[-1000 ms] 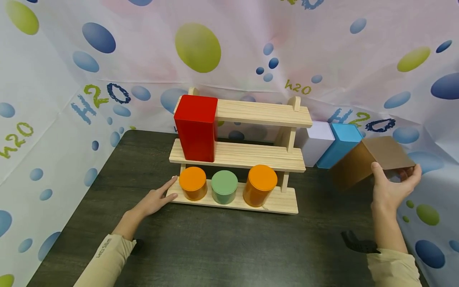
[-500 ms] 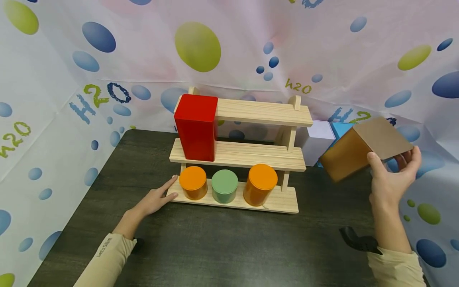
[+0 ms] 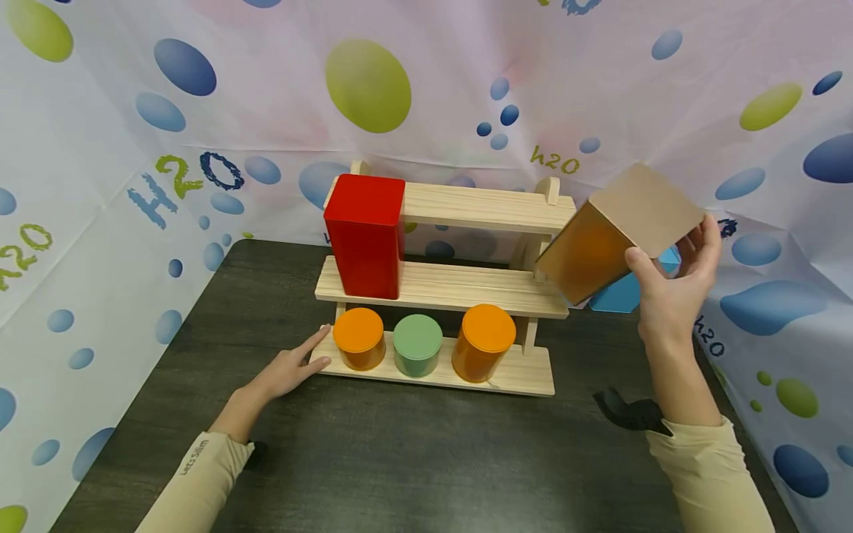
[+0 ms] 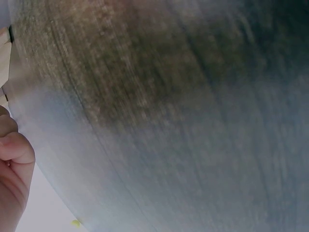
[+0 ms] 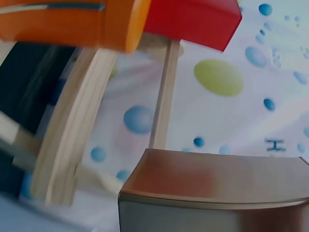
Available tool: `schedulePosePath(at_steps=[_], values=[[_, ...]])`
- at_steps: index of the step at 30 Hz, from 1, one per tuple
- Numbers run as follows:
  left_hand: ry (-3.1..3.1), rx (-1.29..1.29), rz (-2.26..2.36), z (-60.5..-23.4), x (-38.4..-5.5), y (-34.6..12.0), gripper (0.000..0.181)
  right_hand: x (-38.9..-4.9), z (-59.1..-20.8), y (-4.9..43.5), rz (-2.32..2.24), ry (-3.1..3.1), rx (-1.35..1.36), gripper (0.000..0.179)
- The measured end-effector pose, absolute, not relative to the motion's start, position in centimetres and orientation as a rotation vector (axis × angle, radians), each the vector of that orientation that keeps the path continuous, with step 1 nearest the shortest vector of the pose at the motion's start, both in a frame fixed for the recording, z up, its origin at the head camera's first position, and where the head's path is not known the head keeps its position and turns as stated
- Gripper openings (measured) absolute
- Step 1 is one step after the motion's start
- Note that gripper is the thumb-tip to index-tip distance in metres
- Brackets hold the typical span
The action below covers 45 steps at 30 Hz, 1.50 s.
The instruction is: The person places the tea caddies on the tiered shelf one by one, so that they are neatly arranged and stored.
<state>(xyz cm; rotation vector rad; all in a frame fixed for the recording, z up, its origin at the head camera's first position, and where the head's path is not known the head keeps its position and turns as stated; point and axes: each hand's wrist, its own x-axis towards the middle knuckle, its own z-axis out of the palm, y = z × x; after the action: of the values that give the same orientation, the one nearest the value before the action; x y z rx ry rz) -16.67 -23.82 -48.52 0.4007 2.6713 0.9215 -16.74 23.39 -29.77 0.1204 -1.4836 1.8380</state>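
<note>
A: We've got the right hand [image 3: 680,289] gripping the brown box [image 3: 623,233], thumb on one side, fingers round the other!

B: And we see that box tilted, up off the dark table [image 3: 400,459], in line with the right end of the wooden shelf [image 3: 489,207]. Whether they touch, we can't tell.

A: Over to the left hand [image 3: 286,374]: index finger and thumb out straight and spread, touching the bottom tier [image 3: 523,377] at its left end!

B: Along that tier we count a short orange canister [image 3: 360,340], a green canister [image 3: 417,348] and a taller orange canister [image 3: 483,344], all upright.

A: Red box [image 3: 366,240] standing above them, blue box [image 3: 620,295] half hidden behind the brown!
</note>
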Motion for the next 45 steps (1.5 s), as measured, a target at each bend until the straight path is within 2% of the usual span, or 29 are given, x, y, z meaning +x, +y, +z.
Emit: schedulePosePath(at_steps=[11,23,45], values=[[2.664,0.405,0.935,-48.6,-16.7,-23.8,0.067,-18.1,-28.8,18.4,1.901,-1.651,0.311,0.079],[2.665,0.381,0.928,-48.7,-16.7,-23.9,0.068,-20.3,-29.6,14.6,1.965,-1.852,0.512,0.081],[2.671,0.36,0.897,-48.7,-16.7,-23.9,0.069,-24.1,-31.4,11.8,2.022,-2.251,0.611,0.077]])
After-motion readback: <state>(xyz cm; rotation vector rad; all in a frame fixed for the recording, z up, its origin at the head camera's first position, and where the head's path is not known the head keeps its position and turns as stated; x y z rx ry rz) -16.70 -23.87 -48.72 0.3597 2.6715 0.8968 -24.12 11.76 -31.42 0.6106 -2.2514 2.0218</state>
